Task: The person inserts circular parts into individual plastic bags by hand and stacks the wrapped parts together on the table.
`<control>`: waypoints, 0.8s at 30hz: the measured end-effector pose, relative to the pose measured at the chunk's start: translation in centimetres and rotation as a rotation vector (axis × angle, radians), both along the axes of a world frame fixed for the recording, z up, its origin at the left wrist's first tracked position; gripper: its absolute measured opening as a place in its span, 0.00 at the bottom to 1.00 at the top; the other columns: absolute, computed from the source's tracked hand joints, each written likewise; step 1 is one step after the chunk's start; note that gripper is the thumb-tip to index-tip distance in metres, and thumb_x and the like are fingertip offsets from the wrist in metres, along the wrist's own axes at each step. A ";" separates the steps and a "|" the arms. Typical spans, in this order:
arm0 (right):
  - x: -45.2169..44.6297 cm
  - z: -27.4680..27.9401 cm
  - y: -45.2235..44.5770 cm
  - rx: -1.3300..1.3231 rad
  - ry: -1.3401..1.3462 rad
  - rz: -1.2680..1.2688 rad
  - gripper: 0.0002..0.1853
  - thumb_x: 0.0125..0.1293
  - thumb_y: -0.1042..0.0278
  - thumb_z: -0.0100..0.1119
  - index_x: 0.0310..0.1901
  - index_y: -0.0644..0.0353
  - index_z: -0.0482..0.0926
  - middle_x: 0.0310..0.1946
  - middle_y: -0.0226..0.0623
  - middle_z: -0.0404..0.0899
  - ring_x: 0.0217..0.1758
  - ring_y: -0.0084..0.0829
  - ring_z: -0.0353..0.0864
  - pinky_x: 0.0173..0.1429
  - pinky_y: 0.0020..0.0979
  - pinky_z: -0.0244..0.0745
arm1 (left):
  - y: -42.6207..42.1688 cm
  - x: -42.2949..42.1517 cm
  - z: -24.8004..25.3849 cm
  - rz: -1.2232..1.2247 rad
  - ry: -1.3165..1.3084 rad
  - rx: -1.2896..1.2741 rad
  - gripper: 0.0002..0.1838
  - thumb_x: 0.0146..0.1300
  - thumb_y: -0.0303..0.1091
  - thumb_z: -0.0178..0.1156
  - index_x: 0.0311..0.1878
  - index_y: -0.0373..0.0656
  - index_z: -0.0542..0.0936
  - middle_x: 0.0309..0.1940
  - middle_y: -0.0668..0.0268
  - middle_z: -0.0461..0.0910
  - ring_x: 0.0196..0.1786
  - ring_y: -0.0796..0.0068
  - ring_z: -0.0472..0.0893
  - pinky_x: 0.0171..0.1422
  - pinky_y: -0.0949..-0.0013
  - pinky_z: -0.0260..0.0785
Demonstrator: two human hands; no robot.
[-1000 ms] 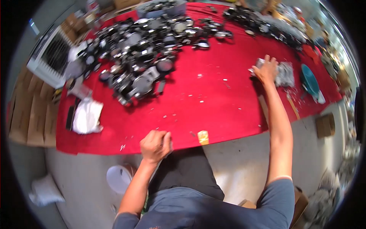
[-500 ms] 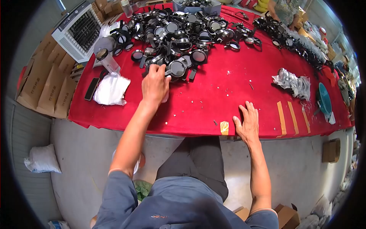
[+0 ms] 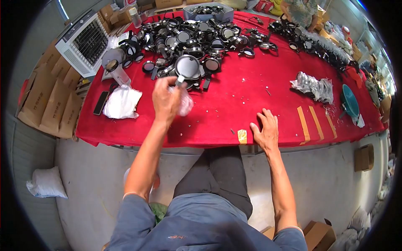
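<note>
Since half a second ago, the left hand (image 3: 166, 98) has drawn back slightly from the heap of metal parts (image 3: 167, 42), and a round metal piece (image 3: 187, 67) has come with it, its disc now facing up in front of the heap. The right hand (image 3: 266, 129) has stayed near the table edge; a second ago it was over at the plastic-wrapped bundle (image 3: 313, 87).

The left fingers are drawn in narrow, pinching the piece by its short stem, so the disc sticks out just beyond the fingertips, on their far side. A crumpled, pinkish see-through wrap (image 3: 184, 104), blurred, hangs just right of these fingers, against the palm side. The heap spreads beyond them; to their left lie a white cloth (image 3: 122, 102) and, farther out, a dark phone (image 3: 101, 103).

The right fingers are loosely parted, thumb held wide, resting on the red tablecloth (image 3: 217, 121). Just left of that thumb is a yellow patch (image 3: 242, 136); to the right of the fingers run yellow strips (image 3: 303, 125), with the bundle beyond and the teal bowl (image 3: 350, 100) farther right.
</note>
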State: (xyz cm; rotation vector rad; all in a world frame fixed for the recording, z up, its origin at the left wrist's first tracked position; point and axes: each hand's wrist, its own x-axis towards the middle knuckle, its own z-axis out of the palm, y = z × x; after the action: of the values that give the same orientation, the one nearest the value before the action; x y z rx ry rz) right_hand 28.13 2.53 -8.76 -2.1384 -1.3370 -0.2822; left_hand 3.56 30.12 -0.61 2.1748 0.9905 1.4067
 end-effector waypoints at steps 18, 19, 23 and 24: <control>-13.2 3.4 1.6 0.500 1.600 0.499 0.36 0.81 0.47 0.57 0.74 0.72 0.64 0.64 0.48 0.78 0.68 0.36 0.78 0.74 0.38 0.70 | -16.6 -0.2 -4.0 -0.830 -0.331 -0.857 0.23 0.85 0.43 0.50 0.66 0.31 0.79 0.56 0.57 0.84 0.62 0.69 0.81 0.68 0.68 0.72; -12.8 3.5 1.2 0.500 1.626 0.516 0.35 0.81 0.48 0.59 0.74 0.71 0.66 0.62 0.45 0.79 0.65 0.34 0.79 0.72 0.36 0.73 | -16.7 0.0 -3.9 -0.891 -0.483 -1.048 0.25 0.86 0.44 0.49 0.68 0.31 0.78 0.58 0.57 0.84 0.63 0.69 0.81 0.70 0.67 0.72; -11.6 2.6 -0.5 0.569 1.645 0.489 0.27 0.74 0.58 0.70 0.65 0.66 0.75 0.56 0.40 0.82 0.51 0.27 0.80 0.59 0.34 0.76 | -17.1 -0.6 -2.4 -0.593 -0.624 -1.242 0.27 0.87 0.48 0.45 0.64 0.32 0.78 0.54 0.56 0.85 0.55 0.70 0.83 0.63 0.67 0.76; -11.1 1.8 -1.0 0.579 1.658 0.480 0.25 0.74 0.59 0.70 0.63 0.66 0.77 0.55 0.40 0.82 0.48 0.26 0.79 0.56 0.34 0.76 | -16.5 -0.5 -3.6 -0.491 -0.560 -0.994 0.26 0.87 0.48 0.45 0.62 0.32 0.79 0.53 0.56 0.85 0.55 0.70 0.83 0.64 0.66 0.75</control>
State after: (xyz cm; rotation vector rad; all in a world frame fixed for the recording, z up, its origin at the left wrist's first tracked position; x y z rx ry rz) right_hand 17.00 1.57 -6.96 -0.8473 -0.5118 0.9741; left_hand 3.09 13.65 -4.25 1.0887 0.6479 0.8910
